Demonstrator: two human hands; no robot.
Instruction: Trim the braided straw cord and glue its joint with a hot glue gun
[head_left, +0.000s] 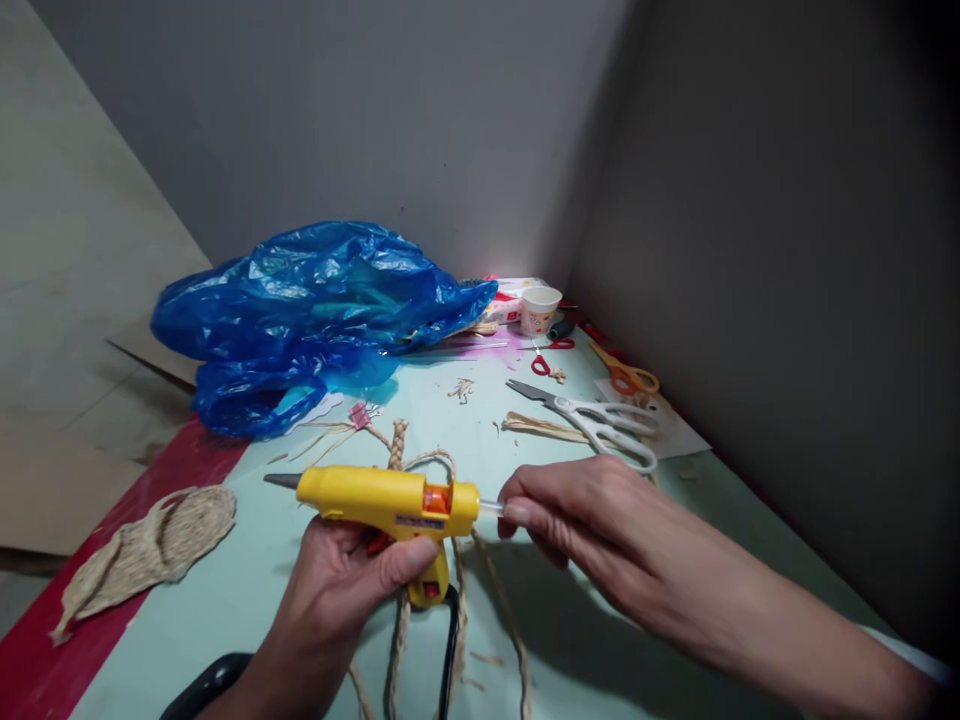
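My left hand (352, 580) is wrapped round the handle of a yellow hot glue gun (390, 500), nozzle pointing left. My right hand (570, 510) pinches a clear glue stick (491, 508) at the gun's back end. Braided straw cords (397, 445) lie on the pale green table (247, 580) beneath the gun, one end held by a pink binder clip (359, 414). The gun's black cable (450, 640) runs down toward me.
A crumpled blue plastic bag (315, 310) sits at the back left. A woven straw piece (150, 550) lies on the red edge at left. White scissors (600, 420), orange scissors (626, 375), small red scissors (541, 362) and a paper cup (540, 308) lie near the right wall.
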